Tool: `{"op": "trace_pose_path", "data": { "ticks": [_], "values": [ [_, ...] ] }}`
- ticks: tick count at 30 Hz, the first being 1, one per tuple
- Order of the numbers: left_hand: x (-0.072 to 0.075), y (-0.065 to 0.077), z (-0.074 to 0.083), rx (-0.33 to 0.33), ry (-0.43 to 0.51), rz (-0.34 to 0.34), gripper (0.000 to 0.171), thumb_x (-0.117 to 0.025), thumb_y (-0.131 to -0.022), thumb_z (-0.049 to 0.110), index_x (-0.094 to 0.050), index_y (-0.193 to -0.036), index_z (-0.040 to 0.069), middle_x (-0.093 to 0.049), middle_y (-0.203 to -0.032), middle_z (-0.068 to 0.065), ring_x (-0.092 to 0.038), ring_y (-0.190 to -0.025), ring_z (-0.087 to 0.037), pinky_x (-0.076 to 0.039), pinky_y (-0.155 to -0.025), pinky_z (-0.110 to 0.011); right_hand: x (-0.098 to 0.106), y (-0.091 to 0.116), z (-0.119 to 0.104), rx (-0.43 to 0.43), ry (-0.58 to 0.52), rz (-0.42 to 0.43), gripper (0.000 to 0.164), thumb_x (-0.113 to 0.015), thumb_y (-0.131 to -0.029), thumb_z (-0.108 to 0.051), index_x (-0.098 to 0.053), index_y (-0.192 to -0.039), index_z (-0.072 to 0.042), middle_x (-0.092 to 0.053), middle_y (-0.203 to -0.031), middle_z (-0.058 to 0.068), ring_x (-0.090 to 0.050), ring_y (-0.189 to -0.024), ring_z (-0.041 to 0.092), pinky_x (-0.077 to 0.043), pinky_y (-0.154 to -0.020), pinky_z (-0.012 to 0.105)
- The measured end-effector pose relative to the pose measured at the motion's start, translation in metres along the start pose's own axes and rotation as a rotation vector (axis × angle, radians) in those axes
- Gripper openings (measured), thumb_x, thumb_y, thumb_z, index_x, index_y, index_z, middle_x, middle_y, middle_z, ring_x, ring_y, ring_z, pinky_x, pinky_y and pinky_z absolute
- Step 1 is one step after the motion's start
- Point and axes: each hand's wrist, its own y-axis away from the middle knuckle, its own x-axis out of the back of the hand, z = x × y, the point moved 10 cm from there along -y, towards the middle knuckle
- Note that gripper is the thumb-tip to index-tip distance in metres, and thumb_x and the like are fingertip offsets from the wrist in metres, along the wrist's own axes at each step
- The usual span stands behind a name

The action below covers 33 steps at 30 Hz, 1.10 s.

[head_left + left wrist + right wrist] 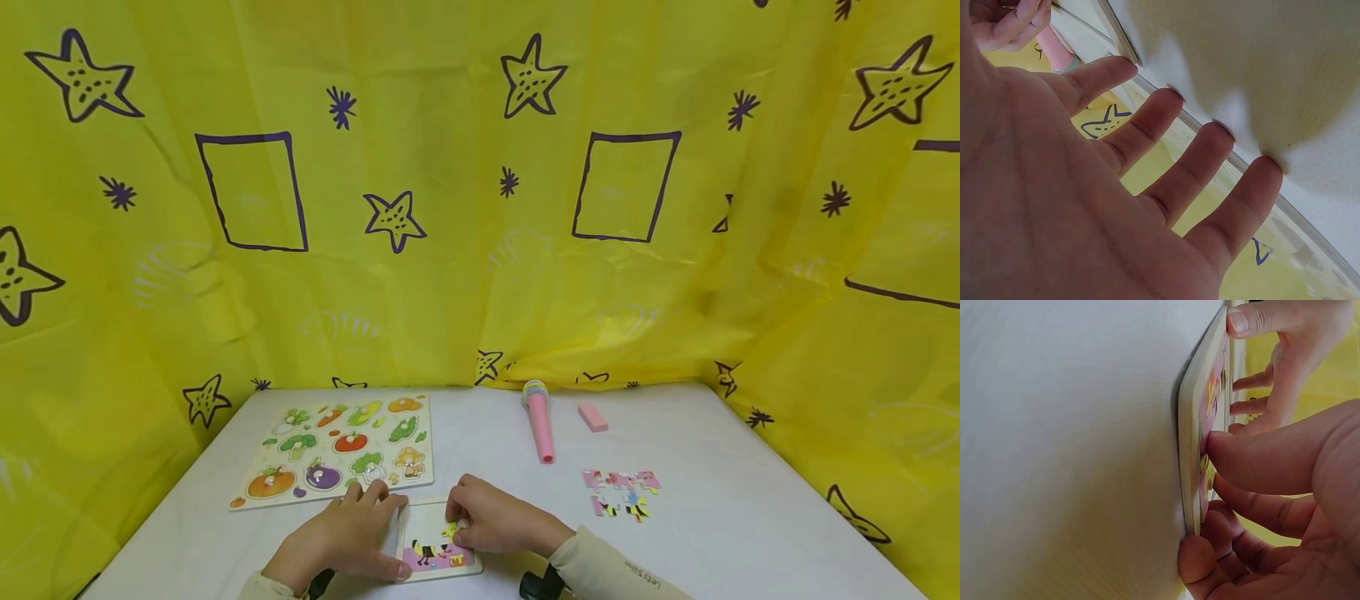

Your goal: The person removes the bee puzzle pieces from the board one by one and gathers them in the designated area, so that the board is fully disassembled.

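At the left of the counter (487, 437) lies a vegetable board (377, 443). Beside it the person's left hand (341, 529), fingers spread, steadies a small puzzle tray (441, 574), thumb at its near corner. The tray's bottom strip shows a bee and honey pot in place; most of the upper part is bare. The right hand (498, 518) pinches a yellow piece (449, 530) at the tray's right side, seemingly not yet seated. Farther right, loose pieces (621, 481) in two rows appear left to fit.

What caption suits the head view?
A left hand and right hand touch a small framed puzzle; a vegetable board, pink microphone and puzzle pieces lie nearby.
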Motion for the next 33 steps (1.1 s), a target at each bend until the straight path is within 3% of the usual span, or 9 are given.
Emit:
{"op": "trace_pose_path", "data": {
  "ticks": [19,33],
  "values": [
    [-0.0011,-0.0009,-0.0014,0.01,0.001,-0.007,0.087,-0.09,-0.076,0.063,-0.064,-0.142,0.012,-0.054,-0.125,-0.005,-0.052,-0.112,-0.036,-0.047,-0.1,-0.062,0.0017,0.0014,-0.0036,0.007,0.003,0.012,0.019,-0.08,-0.091,-0.003,-0.066,-0.098,-0.013,-0.05,-0.096,-0.009,-0.047,-0.085,0.003,-0.045,-0.079,0.021],
    [-0.0022,-0.0005,-0.0007,-0.004,-0.005,-0.001,0.088,-0.09,-0.076,0.063,-0.063,-0.143,0.012,-0.053,-0.125,-0.006,-0.052,-0.113,-0.037,-0.048,-0.099,-0.063,0.0037,0.0055,-0.0064,0.022,0.027,0.069,0.023,-0.082,-0.09,-0.005,-0.064,-0.099,-0.016,-0.051,-0.098,-0.01,-0.047,-0.088,0.003,-0.047,-0.082,0.022]
  ]
}}
